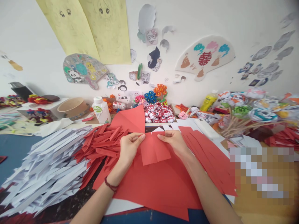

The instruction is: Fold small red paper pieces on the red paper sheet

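Between my two hands is a small red sheet of paper (155, 151), with creases running down it and a short split at its top edge. My left hand (130, 144) pinches its upper left corner between thumb and fingers. At the upper right corner, my right hand (174, 141) grips it the same way. Underneath lie larger red paper sheets (158, 186), partly covered by my forearms. Just left of my left hand is a heap of folded red strips (102, 146). Another red sheet (132, 118) stands tilted behind the hands.
Folded white strips (53, 165) form a big pile at the left. Cut red sheets (205, 155) lie at the right. Along the wall stand a white bottle (101, 110), a round wooden container (73, 107), a yellow bottle (209, 101) and a box of red-white folded pieces (159, 113).
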